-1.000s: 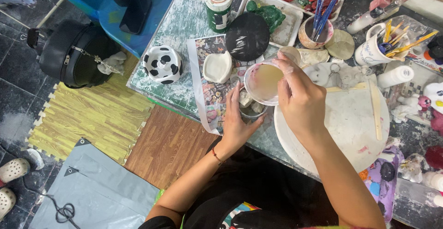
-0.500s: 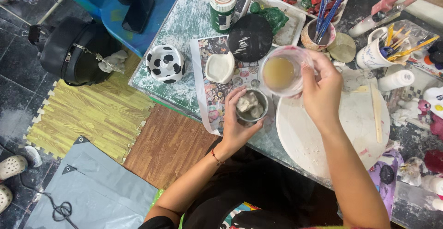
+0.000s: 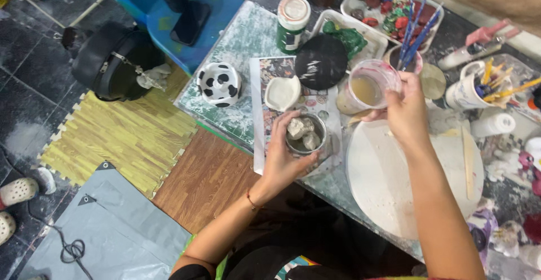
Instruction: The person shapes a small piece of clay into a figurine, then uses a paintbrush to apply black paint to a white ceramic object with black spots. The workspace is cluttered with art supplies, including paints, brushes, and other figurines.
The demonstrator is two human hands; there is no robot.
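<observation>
Head view: left hand (image 3: 282,159) wraps tin (image 3: 307,136) of grey lumps near table's (image 3: 236,116) front edge. Right hand (image 3: 406,111) grips cup (image 3: 369,88) of beige liquid, upright, just beyond tin. Looks like pour step; next needs cup tilted over tin.

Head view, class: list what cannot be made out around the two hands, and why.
- Metal cup: near wall hidden by left hand; head view.
- Clear plastic cup: right side covered by right hand.
- Brush tips: too small to judge.
- White round board: part hidden under the right forearm.
</observation>
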